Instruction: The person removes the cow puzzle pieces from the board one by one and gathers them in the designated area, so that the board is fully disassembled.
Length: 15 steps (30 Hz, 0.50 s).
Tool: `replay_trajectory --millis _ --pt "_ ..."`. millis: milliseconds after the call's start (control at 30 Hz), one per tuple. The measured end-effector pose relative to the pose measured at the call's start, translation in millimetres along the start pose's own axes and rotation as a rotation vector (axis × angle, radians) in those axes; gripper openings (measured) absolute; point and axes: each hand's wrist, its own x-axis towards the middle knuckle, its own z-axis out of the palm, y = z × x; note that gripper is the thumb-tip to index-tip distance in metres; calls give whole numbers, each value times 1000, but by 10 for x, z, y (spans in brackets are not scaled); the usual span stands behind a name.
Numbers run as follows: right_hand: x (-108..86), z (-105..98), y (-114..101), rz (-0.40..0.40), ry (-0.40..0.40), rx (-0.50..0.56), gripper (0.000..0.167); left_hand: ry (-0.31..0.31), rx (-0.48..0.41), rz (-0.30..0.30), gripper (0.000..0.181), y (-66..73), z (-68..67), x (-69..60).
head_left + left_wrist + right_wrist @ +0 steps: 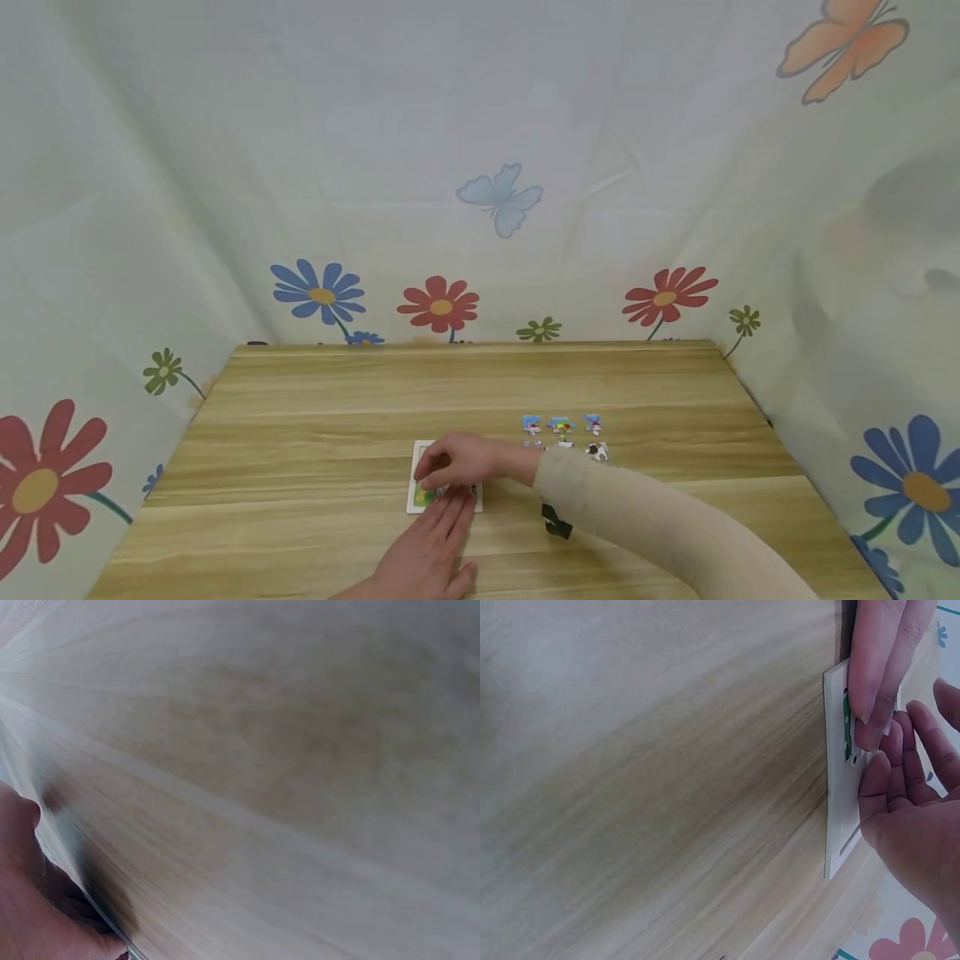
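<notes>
A white-framed jigsaw puzzle board (410, 502) lies on the wooden table, with a green printed patch (424, 497) showing inside the frame. My left hand (429, 546) rests on its near right part, fingers straight and close together. Over the board from the right reaches my right hand (461, 458), its fingers bent and its tips low at the left side. In the right wrist view, the right hand (919, 814) has curled fingers beside the left fingertips (871, 735). Whether it pinches a puzzle piece is hidden. The left wrist view catches only part of the left hand (37, 907).
Several loose puzzle pieces lie in rows right of the board, among them a blue-topped one (532, 423) and one with a black-and-white print (597, 451). My right sleeve (637, 492) passes over the table's right part. A flowered curtain (375, 167) surrounds the table (300, 433).
</notes>
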Motion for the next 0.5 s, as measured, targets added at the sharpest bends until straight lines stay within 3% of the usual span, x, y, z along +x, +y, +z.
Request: replay_trajectory --millis 500 --pt "61 32 24 -34 70 13 6 38 28 23 73 -19 56 -1"
